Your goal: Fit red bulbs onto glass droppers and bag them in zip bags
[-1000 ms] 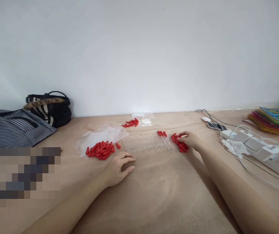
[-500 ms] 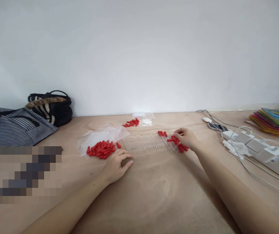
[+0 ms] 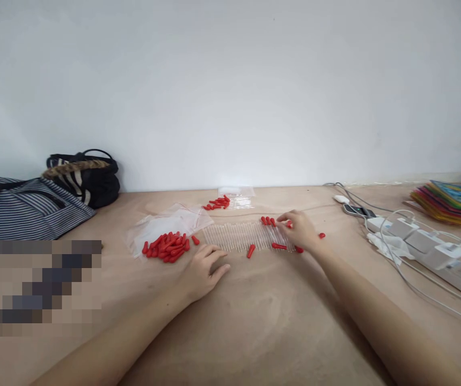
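On the wooden table, two bags sit at the far left: one striped, one black. At right are one white power strip, its plugs too crowded to count, and one stack of coloured sheets.

The left hand rests near the row's left end, thumb and fingers apart, holding nothing. The right hand is over the row's right end, fingertips beside three red bulbs set side by side; whether they clamp anything I cannot tell.

One row of clear tubes, too dense to count, lies mid-table. A heap of red bulbs, also uncountable, lies left on clear plastic; a smaller group lies farther off. Five loose red bulbs show around the right hand: one at the row's near edge, one lying crosswise, two partly hidden by the hand, one right of the wrist.
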A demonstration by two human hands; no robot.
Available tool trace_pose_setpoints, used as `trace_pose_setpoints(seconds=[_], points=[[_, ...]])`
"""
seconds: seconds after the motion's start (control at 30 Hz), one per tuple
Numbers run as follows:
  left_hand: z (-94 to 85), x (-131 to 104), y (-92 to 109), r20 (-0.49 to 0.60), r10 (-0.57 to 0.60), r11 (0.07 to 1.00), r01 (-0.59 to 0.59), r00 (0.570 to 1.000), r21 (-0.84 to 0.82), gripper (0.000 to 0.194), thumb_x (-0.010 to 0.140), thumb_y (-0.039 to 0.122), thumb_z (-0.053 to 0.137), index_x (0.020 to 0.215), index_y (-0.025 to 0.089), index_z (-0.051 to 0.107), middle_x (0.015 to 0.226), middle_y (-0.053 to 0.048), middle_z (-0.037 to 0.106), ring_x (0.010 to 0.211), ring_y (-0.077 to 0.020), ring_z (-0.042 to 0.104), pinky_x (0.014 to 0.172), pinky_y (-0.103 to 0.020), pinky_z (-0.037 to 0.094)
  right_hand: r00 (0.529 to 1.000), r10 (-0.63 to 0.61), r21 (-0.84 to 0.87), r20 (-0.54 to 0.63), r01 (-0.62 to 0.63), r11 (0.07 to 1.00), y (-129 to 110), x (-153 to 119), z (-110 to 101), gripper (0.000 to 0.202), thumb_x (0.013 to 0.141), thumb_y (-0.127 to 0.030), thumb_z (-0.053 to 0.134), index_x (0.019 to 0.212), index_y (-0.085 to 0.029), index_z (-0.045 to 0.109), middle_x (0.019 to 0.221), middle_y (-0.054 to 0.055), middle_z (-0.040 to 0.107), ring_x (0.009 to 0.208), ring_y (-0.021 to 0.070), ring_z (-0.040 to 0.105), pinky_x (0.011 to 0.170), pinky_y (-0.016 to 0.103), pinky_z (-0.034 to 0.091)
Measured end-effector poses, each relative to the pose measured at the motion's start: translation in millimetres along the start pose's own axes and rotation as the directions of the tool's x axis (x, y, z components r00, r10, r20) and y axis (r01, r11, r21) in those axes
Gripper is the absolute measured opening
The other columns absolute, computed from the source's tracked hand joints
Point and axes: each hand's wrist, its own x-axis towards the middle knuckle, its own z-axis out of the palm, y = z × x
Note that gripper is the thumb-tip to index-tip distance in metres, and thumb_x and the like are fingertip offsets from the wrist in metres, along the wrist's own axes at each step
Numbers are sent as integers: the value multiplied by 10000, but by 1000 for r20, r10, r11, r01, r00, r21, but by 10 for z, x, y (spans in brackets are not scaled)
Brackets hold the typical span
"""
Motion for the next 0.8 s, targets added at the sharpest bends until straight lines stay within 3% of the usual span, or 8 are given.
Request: trace_pose_setpoints(seconds=[0.1,0.23,0.33,0.43,0.53,0.67,0.8], points=[[142,147,162,40,45,999,-44,998,-27,229,793,240,535,1010,177,575,963,-73,582,891,-200,551,801,-345,464,985,144,-215,-99,-162,963,432,62,-147,284,713,-439,565,886,-233,658,1000,94,594,974,285,521,828,449,399],[357,336,334,100,40,999,-41,994,10,228,789,218,540,1008,164,574,1024,-93,543,935,-215,532,818,-353,460,999,52,-157,7,-50,986,753,3,-97,377,812,-469,423,1067,-258,602,1178,77,537,1085,249,486,887,407,384],[447,413,378,126,-35,998,27,991,63,163,802,142,487,920,166,596,952,-78,549,888,-204,536,796,-344,465,996,-11,-126,90,22,992,799,-34,-19,340,820,-461,419,1006,-266,626,1138,50,575,1057,223,516,892,376,389],[463,430,416,160,-80,993,64,984,103,285,773,16,403,943,163,578,878,-59,567,845,-195,528,763,-328,468,995,-7,-118,97,19,993,797,-39,15,292,819,-427,431,944,-258,633,1026,34,631,937,194,576,825,339,431],[472,422,520,176,-41,993,20,984,120,400,714,-47,379,1032,134,539,882,-68,576,854,-205,505,769,-330,459,998,22,-129,62,-14,992,796,-37,28,294,829,-405,413,967,-240,613,993,44,643,884,199,590,790,351,439],[551,422,717,175,107,988,-123,979,88,331,732,7,419,997,139,566,900,-79,559,865,-209,482,779,-336,445,999,27,-138,42,-21,990,777,-36,49,323,864,-410,344,994,-270,605,1046,33,628,978,217,553,831,377,404],[678,458,893,133,215,974,-222,968,43,180,795,224,503,926,160,607,1001,-94,536,932,-230,474,816,-387,413,999,22,-129,28,-18,992,757,-15,80,355,864,-430,336,817,-258,642,958,32,647,968,211,550,840,354,390]])
